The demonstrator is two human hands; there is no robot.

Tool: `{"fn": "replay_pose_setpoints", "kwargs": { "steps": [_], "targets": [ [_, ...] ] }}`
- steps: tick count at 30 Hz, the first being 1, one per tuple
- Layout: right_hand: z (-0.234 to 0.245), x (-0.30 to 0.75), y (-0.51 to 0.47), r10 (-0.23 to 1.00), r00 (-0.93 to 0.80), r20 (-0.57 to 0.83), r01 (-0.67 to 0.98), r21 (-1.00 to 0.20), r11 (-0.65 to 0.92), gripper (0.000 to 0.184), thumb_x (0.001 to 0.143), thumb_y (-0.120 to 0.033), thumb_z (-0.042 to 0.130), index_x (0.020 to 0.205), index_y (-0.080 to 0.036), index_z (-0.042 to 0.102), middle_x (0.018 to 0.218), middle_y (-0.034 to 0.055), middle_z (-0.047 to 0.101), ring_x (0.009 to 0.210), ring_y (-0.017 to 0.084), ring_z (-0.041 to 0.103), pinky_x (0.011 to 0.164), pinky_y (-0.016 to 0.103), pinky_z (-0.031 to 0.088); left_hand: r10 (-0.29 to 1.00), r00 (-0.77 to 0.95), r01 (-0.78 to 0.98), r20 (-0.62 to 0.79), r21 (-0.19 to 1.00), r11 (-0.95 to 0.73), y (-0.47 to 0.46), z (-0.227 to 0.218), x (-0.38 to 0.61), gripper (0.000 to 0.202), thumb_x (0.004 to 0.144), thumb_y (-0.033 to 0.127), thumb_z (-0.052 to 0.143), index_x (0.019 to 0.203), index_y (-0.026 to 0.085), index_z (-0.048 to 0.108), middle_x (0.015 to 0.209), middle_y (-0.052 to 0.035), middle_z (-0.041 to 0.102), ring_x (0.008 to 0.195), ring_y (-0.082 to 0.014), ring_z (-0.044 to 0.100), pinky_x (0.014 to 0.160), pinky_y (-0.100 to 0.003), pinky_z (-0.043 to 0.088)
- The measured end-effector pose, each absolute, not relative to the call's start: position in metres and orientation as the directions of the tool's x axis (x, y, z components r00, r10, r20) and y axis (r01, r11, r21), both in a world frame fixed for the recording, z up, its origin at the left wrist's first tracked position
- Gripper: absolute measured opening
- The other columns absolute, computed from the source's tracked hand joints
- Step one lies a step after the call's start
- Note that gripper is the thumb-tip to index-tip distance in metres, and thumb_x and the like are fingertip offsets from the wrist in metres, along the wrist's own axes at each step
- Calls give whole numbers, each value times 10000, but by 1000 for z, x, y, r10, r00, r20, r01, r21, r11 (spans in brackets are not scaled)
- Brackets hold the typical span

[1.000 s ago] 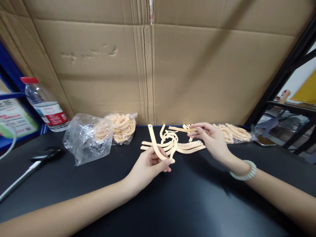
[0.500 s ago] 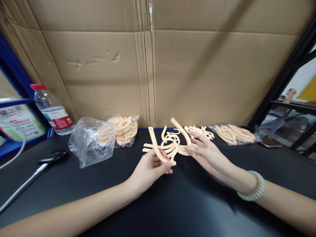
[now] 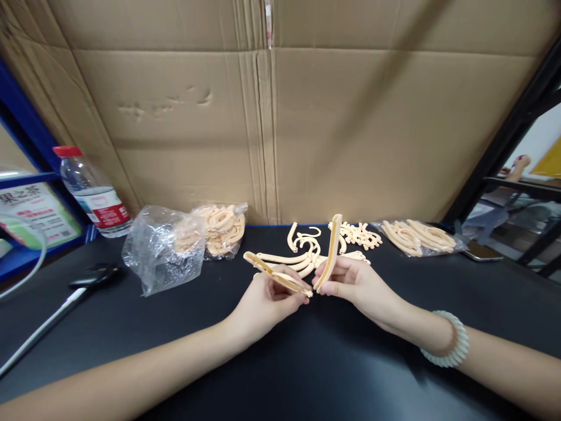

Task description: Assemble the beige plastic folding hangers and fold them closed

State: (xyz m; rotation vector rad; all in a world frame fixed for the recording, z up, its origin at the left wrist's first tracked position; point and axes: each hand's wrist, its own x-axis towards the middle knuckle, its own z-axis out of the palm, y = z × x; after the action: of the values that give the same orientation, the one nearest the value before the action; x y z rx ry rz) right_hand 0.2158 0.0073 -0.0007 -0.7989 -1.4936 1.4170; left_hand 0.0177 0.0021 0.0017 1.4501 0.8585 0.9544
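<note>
My left hand point(image 3: 272, 301) is closed on a curved, cream-coloured strip point(image 3: 259, 262) with a brownish groove, tilted up to the left. Its near end lies between my thumb and fingers. In my right hand point(image 3: 355, 283) a second curved cream strip point(image 3: 332, 248) stands nearly upright, its grooved side showing. The lower ends of the two strips are close together; a small gap seems to part them. Behind my hands a loose pile of similar curved pieces point(image 3: 284, 259) lies on the black table point(image 3: 280, 374), partly hidden by my fingers.
Small cream pieces point(image 3: 362, 235) lie behind my right hand. Bagged curved pieces point(image 3: 416, 237) and a phone point(image 3: 481, 255) are at the right. Leftward are a crumpled clear bag point(image 3: 160, 266), more bagged pieces point(image 3: 221, 228), a bottle point(image 3: 99, 202) and a black plug point(image 3: 99, 275). Cardboard point(image 3: 188, 140) stands behind.
My right hand has moved left and down, turning its strip more upright. The strip in my left hand has rolled to show its groove and leans farther left.
</note>
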Motion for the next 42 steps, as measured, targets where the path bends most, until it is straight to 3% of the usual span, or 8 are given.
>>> {"fn": "replay_pose_setpoints", "kwargs": {
  "steps": [6,18,27,42],
  "targets": [
    [0,214,4,863,-466,196,-99,-981,170,157,781,-298,727,864,-185,657,799,13,681,735,148,647,737,310,528,891,441,-14,111,993,-117,1,2,18,125,692,159,720,749,170,610,752,-17,701,754,-173,676,746,-302,528],
    [4,217,5,842,-506,189,-56,-981,187,107,769,-257,735,812,-177,679,803,11,686,754,145,641,787,301,532,894,441,17,86,994,-104,0,0,18,122,686,168,711,765,158,617,750,-10,699,766,-180,686,744,-301,530],
    [-1,213,3,870,-458,180,-79,-984,162,103,707,-175,766,787,-193,703,753,1,718,699,142,664,738,282,558,909,413,61,58,994,-91,-3,2,17,72,698,157,701,764,153,674,738,-4,727,737,-165,694,718,-269,530],
    [-5,206,-4,906,-366,215,-83,-977,198,97,731,-215,764,797,-186,699,778,7,721,735,158,697,747,291,571,913,401,4,80,996,-89,0,-2,16,131,696,187,736,777,127,651,763,-42,734,739,-174,695,765,-301,553]
  ]
}}
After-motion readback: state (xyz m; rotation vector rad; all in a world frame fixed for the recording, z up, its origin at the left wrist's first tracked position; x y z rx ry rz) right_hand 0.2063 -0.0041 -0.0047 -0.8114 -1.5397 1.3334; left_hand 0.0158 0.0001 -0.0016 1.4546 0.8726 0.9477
